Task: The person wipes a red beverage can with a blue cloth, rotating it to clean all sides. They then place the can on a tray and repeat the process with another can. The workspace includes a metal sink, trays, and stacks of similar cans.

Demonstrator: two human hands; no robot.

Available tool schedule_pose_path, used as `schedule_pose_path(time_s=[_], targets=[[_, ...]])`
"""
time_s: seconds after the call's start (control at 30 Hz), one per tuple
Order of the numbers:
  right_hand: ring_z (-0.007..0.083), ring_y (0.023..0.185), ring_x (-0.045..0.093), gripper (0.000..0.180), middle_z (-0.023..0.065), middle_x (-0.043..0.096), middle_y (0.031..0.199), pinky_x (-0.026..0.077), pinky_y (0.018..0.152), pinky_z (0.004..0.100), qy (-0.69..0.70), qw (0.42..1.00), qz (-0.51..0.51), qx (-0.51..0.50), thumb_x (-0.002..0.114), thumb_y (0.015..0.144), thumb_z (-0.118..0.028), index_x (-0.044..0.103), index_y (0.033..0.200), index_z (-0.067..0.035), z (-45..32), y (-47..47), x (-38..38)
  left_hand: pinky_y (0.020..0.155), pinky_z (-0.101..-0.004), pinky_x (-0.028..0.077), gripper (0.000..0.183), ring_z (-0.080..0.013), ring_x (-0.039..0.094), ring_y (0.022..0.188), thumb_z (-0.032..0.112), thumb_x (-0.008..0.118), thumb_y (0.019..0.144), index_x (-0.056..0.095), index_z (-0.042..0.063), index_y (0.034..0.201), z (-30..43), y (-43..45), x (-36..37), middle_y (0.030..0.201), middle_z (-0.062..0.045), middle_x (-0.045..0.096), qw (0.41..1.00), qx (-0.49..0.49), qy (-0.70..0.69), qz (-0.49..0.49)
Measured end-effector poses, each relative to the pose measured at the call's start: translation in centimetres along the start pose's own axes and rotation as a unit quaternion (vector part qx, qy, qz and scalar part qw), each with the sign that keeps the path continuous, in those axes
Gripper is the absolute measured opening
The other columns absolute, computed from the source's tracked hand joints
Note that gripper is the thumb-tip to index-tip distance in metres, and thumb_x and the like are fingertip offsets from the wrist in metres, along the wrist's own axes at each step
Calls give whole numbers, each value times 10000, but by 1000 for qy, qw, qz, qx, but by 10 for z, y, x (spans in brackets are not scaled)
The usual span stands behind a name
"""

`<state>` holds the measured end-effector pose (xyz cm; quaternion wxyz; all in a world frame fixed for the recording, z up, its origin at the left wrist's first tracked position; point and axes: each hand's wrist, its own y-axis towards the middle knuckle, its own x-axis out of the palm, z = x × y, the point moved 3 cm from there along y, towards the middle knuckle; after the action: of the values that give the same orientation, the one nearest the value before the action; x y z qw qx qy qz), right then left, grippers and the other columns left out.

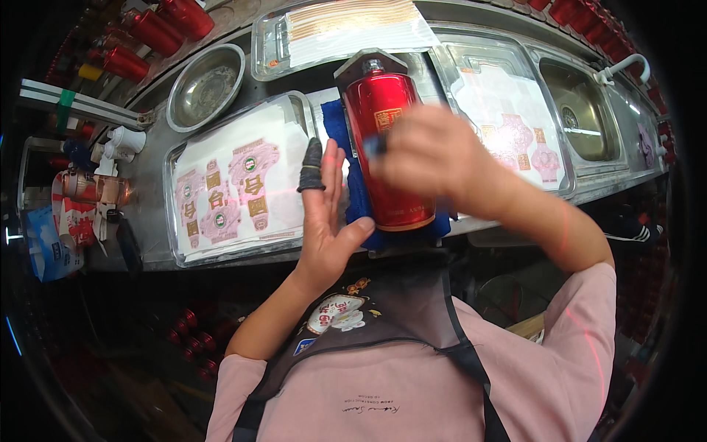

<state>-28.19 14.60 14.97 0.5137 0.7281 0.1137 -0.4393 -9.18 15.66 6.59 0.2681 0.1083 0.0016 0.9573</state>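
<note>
A large glossy red bottle (381, 199) with gold characters lies on a blue cloth (356, 190), its neck in a metal rest (362, 58). My right hand (431, 152) is over the bottle's middle, blurred, with a small dark blue thing at its fingertips; whether it is a finger cover or something held cannot be told. My left hand (331, 204) stands on edge at the bottle's left side, fingers extended and thumb apart, holding nothing. A black cover sits on its index finger. Left of it, a clear tray (175, 243) carries printed decal sheets (243, 188).
Behind are a steel bowl (205, 88) and a tray with gold-striped sheets (359, 27). On the right, another tray holds decal sheets (513, 132) beside a steel sink (580, 119) with a white faucet (624, 69). More red bottles (152, 33) stand at the back left.
</note>
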Motion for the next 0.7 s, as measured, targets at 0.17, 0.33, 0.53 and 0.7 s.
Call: schedule_pose_path(time_s=[0.17,0.33,0.53,0.7], targets=[[229,753,618,149,50,575,795,520,641,334,154,983,-81,54,762,764,-49,651,859,-77,-65,-33,-1,1232,-468,53,989,-336,55,1554,56,584,781,4,-5,1581,5,-10,-6,1671,-203,49,999,39,-14,-8],[257,743,637,170,97,657,836,518,681,328,39,967,141,206,743,797,-5,647,936,-24,49,1,-2,1237,-444,49,1065,-337,36,1554,8,599,724,-34,-9,1580,6,-8,-2,1667,-218,5,994,41,84,-50],[189,675,576,179,-4,455,691,496,622,289,59,995,82,10,829,661,-53,722,797,-99,-67,-57,-7,1232,-450,78,1198,-400,-18,1541,62,744,708,-85,-14,1570,1,7,14,1646,-270,-46,964,62,234,-109],[108,778,603,243,53,636,868,485,690,247,184,862,171,441,787,850,-88,615,1006,-15,-45,-60,12,1169,-442,216,1180,-390,179,1450,123,824,713,11,-23,1556,-3,15,30,1564,-265,149,936,103,328,-71]])
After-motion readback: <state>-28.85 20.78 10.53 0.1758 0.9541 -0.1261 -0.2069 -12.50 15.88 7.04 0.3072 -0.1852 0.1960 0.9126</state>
